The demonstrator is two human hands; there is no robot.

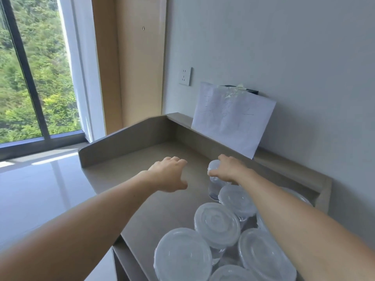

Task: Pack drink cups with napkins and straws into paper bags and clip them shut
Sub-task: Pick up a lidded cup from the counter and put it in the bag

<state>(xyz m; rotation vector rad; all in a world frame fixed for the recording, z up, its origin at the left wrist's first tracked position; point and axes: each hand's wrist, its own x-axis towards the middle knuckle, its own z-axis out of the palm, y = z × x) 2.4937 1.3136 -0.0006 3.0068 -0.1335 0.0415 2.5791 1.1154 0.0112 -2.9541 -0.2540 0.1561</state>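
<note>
**Drink cup (214,188) stands directly under the right hand (228,169)**

Clear and upright, its long axis vertical, the cup stands at the far end of a cluster of lidded cups (217,224) on the right side of the tabletop (142,179), near the back edge. The right hand's fingers (215,173) curl down over its top and appear to grip the lid rim, though the hand hides the contact. The left hand (168,175) hovers to the cup's left, fingers loose and holding nothing. A paper sheet (233,118) leans against the wall behind. A window (30,78) lies beyond the left edge.
</note>
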